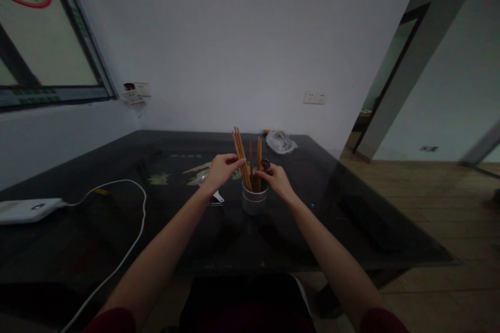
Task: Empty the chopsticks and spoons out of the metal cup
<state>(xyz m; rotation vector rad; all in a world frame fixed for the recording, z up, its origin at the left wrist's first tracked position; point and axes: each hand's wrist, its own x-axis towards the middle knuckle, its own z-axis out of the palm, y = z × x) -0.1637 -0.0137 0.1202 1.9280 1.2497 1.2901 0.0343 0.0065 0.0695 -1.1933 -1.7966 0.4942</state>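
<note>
Grasps a slanted chopstick bundle (238,143) in the left hand (223,170), pinching it between thumb and fingers partway along, with lower ends down inside a pale cup (253,203) and upper ends leaning left. Reaches to the opposite side of the same cup with the right hand (279,179), fingertips just at the upright chopsticks (259,153) and right beside a dark, round-headed utensil (265,164). Cannot tell a firm pinch from a mere touch at those right fingertips, in so dim and small a spot. Between the two groups, also in the cup, a reddish-brown stick (250,152), nearly vertical.

Stretches both forearms over a dark, glossy table (128,161), with the cup upright on it, between the two hands and a little below them. Left of the cup, partly hidden behind the left wrist, a spoon (219,197) lying on the tabletop. Farther back, near the wall (219,36), a crumpled clear plastic bag (280,142). Over at the left edge, a white device (31,210) with a white cable (125,180) looping across the tabletop toward the near side. On the wall to the right, a socket plate (314,97); at upper left, a window (50,36).
</note>
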